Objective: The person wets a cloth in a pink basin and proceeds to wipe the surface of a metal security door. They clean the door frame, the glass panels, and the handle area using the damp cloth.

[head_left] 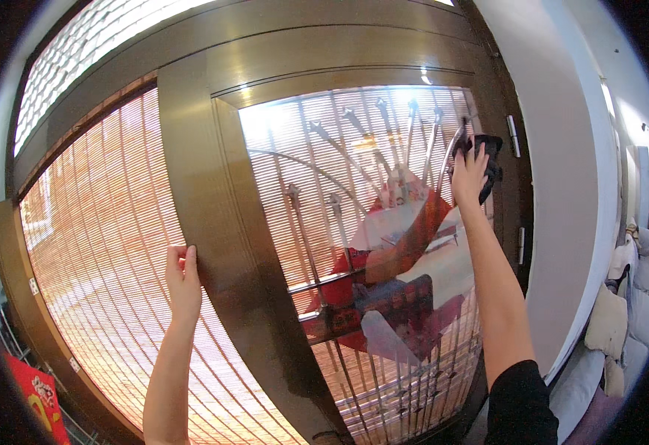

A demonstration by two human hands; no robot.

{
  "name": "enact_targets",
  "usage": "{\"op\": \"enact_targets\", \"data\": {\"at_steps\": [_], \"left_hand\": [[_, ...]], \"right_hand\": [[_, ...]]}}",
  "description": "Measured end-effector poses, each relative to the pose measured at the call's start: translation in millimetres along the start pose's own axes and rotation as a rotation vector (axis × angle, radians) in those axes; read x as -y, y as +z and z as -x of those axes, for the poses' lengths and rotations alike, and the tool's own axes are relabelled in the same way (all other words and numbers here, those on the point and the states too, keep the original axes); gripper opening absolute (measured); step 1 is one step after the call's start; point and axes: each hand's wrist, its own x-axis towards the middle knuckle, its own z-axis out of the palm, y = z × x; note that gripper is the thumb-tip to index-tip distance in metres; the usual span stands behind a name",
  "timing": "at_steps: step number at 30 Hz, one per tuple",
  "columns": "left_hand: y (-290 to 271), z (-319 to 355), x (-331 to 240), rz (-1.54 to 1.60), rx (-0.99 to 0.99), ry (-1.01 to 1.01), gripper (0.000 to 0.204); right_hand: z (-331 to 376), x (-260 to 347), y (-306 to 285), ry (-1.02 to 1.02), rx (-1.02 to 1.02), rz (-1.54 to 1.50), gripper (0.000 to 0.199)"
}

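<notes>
A brown metal-framed door (191, 148) with a large glass pane (324, 245) stands in front of me. My left hand (183, 278) is at the free edge of the door, its fingers curled around that edge and the thumb along it. High on the right, my right hand (470, 176) presses a black cloth (491, 159) against the right side of the door, where pane and frame meet. Part of the cloth bunches out beyond my fingers. Red and dark patches, which look like reflections, show across the pane, along with metal bars behind it.
Two hinges (514, 136) run down the right door jamb. Through the opening at left shows a slatted blind (102, 245) in orange light. A red printed sheet (39, 393) hangs at lower left. Pale cushions (606, 319) lie at the far right, past a white wall (562, 185).
</notes>
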Motion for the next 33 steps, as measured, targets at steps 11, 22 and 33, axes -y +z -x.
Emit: {"op": "enact_targets", "data": {"at_steps": [11,22,33], "left_hand": [[-7,2,-10,0.134,0.006,-0.060,0.018],[-31,-5,6,0.138,0.123,-0.132,0.023],[-54,30,21,0.323,0.002,-0.283,0.039]], "right_hand": [[150,225,-164,-1.031,0.579,-0.729,0.058],[168,223,-154,-1.455,0.780,-0.799,0.057],[191,305,-176,-0.992,0.536,-0.754,0.058]]}}
